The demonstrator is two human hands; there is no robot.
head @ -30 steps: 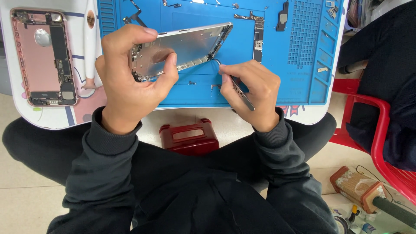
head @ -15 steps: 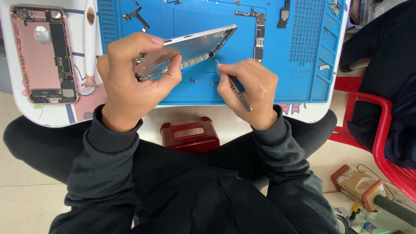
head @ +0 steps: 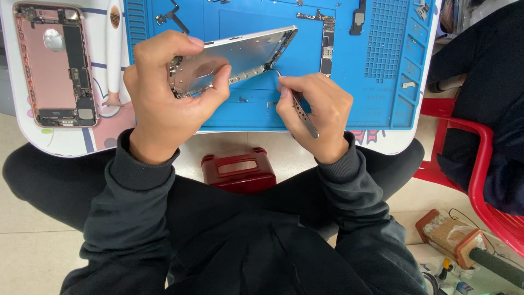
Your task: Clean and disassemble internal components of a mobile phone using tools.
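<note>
My left hand (head: 164,104) grips a silver phone housing (head: 240,54), holding it tilted above the blue work mat (head: 376,104). My right hand (head: 319,109) pinches metal tweezers (head: 300,112), whose tips touch the housing's lower edge near its right end. A small curved part sits at the tweezer tips, too small to make out. A long circuit board (head: 326,41) lies on the mat just beyond the housing.
An opened pink phone body (head: 54,65) lies on the white table at far left, beside a white tool (head: 113,54). Small parts and screws are scattered on the mat. A red box (head: 238,170) rests on my lap. A red chair (head: 469,175) with another person stands at right.
Both hands and the housing have kept nearly the same place. The tweezer tips stay at the housing's lower edge, with only slight shifts.
</note>
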